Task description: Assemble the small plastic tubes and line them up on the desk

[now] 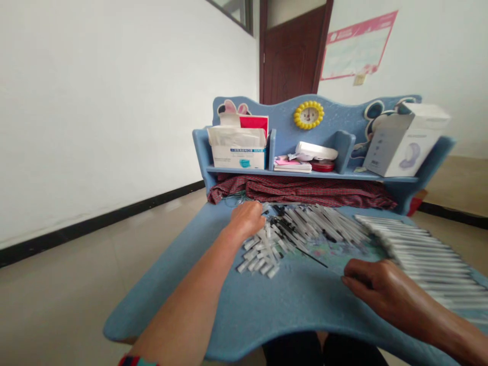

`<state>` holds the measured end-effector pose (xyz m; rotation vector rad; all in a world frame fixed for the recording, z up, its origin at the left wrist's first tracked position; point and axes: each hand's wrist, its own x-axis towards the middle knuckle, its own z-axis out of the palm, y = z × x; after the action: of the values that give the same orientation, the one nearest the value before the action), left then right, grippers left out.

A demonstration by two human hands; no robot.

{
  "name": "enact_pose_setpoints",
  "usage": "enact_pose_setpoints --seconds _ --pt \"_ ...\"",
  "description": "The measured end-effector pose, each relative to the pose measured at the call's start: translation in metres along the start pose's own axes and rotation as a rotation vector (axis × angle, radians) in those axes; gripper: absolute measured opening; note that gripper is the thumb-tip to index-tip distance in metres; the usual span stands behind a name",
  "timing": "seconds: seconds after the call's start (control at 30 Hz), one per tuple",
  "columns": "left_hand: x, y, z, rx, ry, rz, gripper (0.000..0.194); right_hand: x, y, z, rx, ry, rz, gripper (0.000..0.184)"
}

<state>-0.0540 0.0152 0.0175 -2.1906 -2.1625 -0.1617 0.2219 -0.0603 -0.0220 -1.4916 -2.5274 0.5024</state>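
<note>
My left hand (pixel 247 219) is closed at the upper left of a loose pile of pen parts. Whatever its fingers hold is hidden behind them. Closed too, my right hand (pixel 371 280) is above the desk's front right. From its fingers a thin pen refill (pixel 312 258), dark along its far length and clear nearer the hand, points toward the pile. White translucent pen caps (pixel 261 254) are heaped just below my left hand. Behind them lie clear pen barrels (pixel 331 223) mixed with black pieces. Beside my right hand, assembled-looking pens (pixel 430 262) are laid in a row.
The blue desk (pixel 267 310) has a curved front edge. A rolled checked cloth (pixel 305 190) lies under its shelf (pixel 290 173). On the shelf are a mask box (pixel 238 155), a white box (pixel 407 145) and small items. A wall (pixel 114 91) stands to the left.
</note>
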Motion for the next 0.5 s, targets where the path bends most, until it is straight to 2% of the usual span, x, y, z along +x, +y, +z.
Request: enact_pose_setpoints --seconds 0.27,0.5 --pt "-0.001 -0.003 -0.007 0.022 -0.098 -0.056 0.032 -0.009 0.006 0.012 0.052 -0.009 0.057 0.035" --pt "0.003 0.002 0.008 -0.034 -0.117 -0.105 0.03 -0.009 0.009 0.018 0.091 0.01 0.042 0.034"
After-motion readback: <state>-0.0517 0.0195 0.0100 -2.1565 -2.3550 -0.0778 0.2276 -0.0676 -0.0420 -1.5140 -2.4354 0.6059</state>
